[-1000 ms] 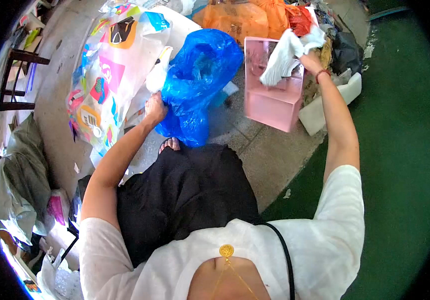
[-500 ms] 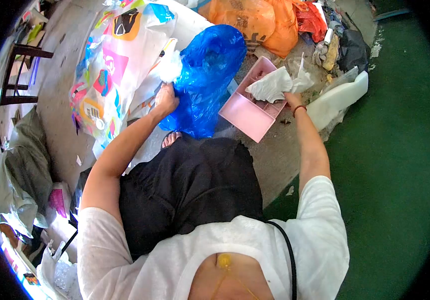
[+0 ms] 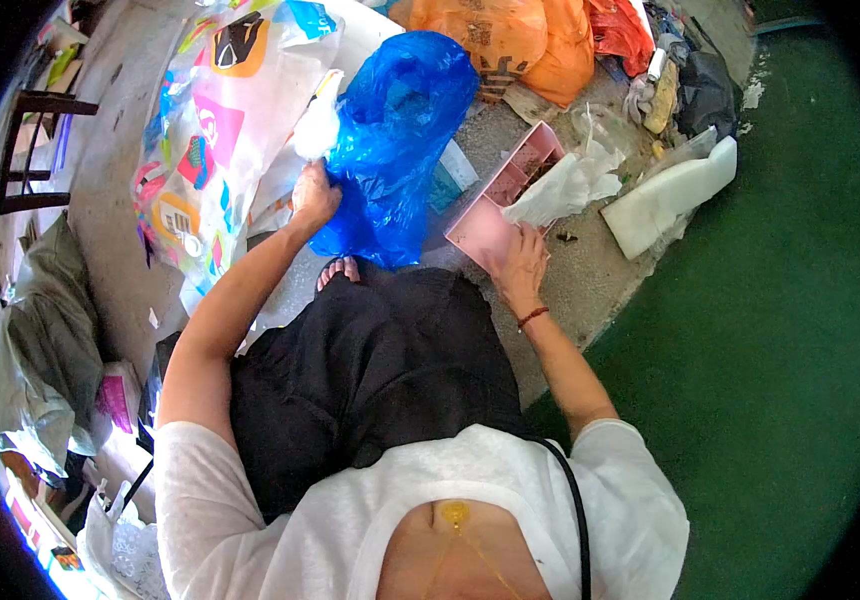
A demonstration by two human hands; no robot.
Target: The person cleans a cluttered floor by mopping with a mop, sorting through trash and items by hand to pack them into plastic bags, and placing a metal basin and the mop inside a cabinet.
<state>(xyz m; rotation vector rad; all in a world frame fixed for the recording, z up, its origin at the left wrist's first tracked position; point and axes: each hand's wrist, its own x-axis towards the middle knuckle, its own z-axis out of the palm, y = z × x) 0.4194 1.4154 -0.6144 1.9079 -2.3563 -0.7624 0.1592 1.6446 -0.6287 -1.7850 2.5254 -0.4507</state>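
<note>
My left hand (image 3: 317, 195) is closed on the edge of a blue plastic bag (image 3: 400, 130), which hangs bunched in front of me. White crumpled material (image 3: 318, 128) sticks up just above that fist; whether I grip it too is unclear. My right hand (image 3: 523, 262) has its fingers over the near edge of a pink divided box (image 3: 485, 228), with the thumb side hidden. The box appears tilted, with bits of debris in its far compartments. A crumpled white sheet (image 3: 565, 190) lies against the box's right side.
A clear printed plastic bag (image 3: 240, 130) stands at left. Orange bags (image 3: 495, 40), a red bag (image 3: 618, 38) and a black bag (image 3: 705, 95) lie at the back. White foam (image 3: 670, 200) rests by the green floor (image 3: 750, 330). A dark wooden stool (image 3: 35, 150) stands far left.
My right hand has left the white sheet and moved left and nearer to me, onto the pink box's edge. The box has tilted. My left hand and the blue bag have shifted slightly left.
</note>
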